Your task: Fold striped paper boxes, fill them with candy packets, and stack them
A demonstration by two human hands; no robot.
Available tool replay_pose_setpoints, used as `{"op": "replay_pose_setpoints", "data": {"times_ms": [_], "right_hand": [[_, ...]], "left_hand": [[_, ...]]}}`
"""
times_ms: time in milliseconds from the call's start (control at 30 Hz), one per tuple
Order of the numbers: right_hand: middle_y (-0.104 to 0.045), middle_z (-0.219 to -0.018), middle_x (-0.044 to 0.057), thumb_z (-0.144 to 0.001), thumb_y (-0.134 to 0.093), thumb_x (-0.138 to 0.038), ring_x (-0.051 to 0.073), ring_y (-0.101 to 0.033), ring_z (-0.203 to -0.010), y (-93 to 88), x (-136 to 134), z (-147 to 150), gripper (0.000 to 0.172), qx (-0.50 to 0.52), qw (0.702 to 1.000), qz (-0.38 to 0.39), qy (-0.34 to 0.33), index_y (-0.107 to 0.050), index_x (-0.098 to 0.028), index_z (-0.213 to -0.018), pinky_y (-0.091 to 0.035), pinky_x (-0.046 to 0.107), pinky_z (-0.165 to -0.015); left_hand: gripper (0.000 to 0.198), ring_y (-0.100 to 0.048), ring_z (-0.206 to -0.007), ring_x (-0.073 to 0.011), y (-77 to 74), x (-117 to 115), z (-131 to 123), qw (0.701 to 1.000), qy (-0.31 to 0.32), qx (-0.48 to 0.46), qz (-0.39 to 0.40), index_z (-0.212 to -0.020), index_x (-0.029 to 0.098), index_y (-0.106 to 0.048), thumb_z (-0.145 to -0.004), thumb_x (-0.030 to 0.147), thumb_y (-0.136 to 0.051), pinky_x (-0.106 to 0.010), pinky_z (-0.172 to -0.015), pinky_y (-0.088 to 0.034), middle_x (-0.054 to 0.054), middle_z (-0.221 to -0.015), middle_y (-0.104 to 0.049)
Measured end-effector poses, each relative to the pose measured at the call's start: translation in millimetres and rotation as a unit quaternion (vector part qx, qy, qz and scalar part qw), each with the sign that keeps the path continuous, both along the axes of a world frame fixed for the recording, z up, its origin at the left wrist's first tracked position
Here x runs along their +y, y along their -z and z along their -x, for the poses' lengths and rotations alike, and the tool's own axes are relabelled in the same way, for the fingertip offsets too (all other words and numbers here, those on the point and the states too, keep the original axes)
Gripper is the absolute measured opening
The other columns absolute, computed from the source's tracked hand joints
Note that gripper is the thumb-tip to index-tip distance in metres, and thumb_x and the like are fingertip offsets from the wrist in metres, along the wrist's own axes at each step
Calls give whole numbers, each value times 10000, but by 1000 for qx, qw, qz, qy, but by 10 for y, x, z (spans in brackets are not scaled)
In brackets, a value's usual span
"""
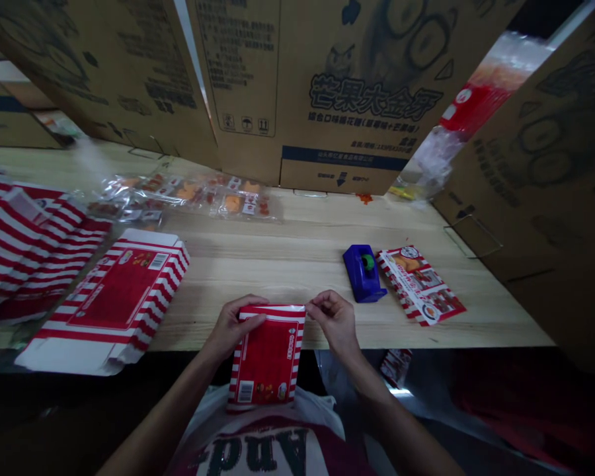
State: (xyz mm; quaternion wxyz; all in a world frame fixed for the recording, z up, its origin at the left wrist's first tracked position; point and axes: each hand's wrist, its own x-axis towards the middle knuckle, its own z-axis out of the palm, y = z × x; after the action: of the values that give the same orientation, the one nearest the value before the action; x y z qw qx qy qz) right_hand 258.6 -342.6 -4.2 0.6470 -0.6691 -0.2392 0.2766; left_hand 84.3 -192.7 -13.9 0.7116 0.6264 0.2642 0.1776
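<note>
A red-and-white striped cardboard box stands upright against the table's front edge, close to my body. My left hand is closed around its upper left corner, with the thumb across the printed panel. At the upper right corner is my right hand, its thumb and fingertips pinched together close to the top edge. Whatever those fingertips hold is too small to make out. A blue tape dispenser with a green core sits just beyond my right hand. Beside it lies a flat striped box with food pictures.
To the left, a stack of flattened striped boxes overhangs the table edge, beside striped packaging. Clear snack packets lie at the back. Tall cardboard cartons wall in the table, one more carton at the right.
</note>
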Motion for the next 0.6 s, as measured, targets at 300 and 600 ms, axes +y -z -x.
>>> {"op": "replay_pose_setpoints", "data": {"times_ms": [300,600], "right_hand": [[-663,-773,9,-683,-704,-251,175,-626,-712,-83,49,-99,201,-56,997,11,-61,-555,-212,-813,-506,293,-670],[-636,-772,-11,-722,-693,-212,187,-635,-754,140,-66,69,252,-146,986,14,-73,-527,-234,-911,-514,326,-763]], "left_hand": [[210,-609,-807,-173,58,15,-24,1000,15,-10,10,-923,163,-703,-773,310,-717,-242,-696,-478,-45,-904,-656],[250,-614,-717,-161,105,-15,-32,998,-17,18,54,-857,159,-702,-691,333,-771,-244,-643,-480,-33,-857,-677]]}}
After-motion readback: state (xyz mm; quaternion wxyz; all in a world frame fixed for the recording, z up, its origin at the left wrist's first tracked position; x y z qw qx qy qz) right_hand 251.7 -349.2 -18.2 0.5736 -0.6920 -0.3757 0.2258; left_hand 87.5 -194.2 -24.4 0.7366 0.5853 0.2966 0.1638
